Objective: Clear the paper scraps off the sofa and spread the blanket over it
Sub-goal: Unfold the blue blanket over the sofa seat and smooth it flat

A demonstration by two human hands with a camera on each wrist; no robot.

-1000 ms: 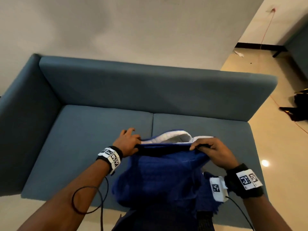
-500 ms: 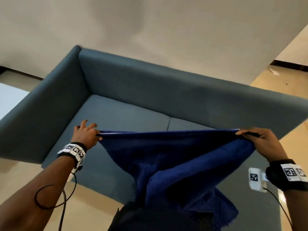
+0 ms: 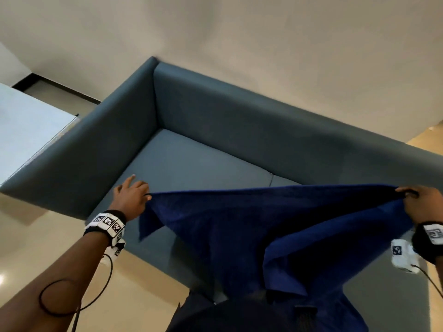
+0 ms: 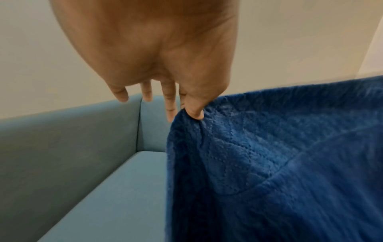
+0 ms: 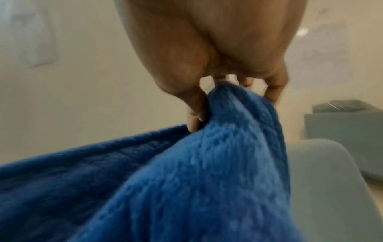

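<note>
Overhead, the blanket (image 3: 263, 231) hangs stretched above the sofa (image 3: 191, 168) seat: left hand (image 3: 130, 200) pinches its nine-o'clock corner, right hand (image 3: 422, 202) grips the three-o'clock corner.

Right hand (image 3: 422, 204) cut by frame edge; blanket (image 5: 186, 180) blurred.

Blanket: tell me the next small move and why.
Probably swing the blanket forward and lower it onto the sofa seat. The left hand and right hand each pinch a top corner, the edge is stretched wide between them, and the visible seat shows no scraps.
</note>
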